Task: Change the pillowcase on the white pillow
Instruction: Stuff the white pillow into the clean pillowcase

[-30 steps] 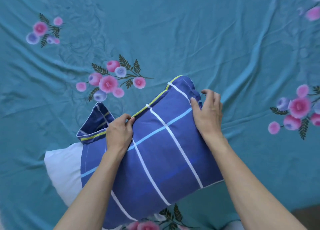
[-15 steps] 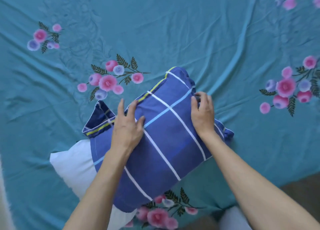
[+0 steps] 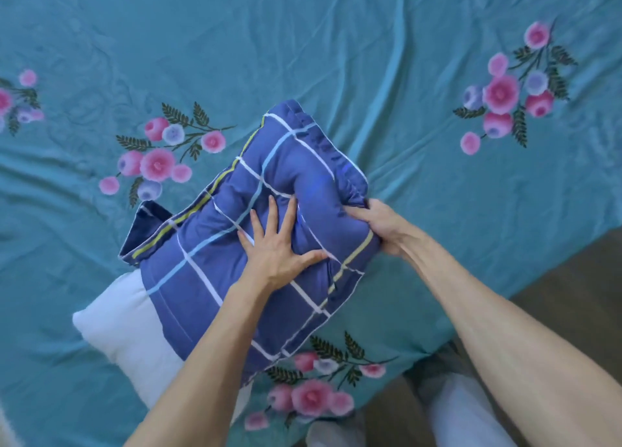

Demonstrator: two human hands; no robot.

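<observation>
- The white pillow (image 3: 124, 329) is lain on the bed sheet (image 3: 336, 42), its near-left end bare and outside the blue checked pillowcase (image 3: 269, 211).
- The case is pressed flat by the spread left hand (image 3: 277, 244); its right edge is gripped by the right hand (image 3: 380, 226).
- The step in hand is judged to be either sleeving or stripping; which cannot be told. Next, the open hem beside the bare end must be grasped.

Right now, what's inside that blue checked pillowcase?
The white pillow: one end sticks out of the blue pillowcase; the rest is covered. The left hand presses on top; the right hand grips its edge.
</observation>
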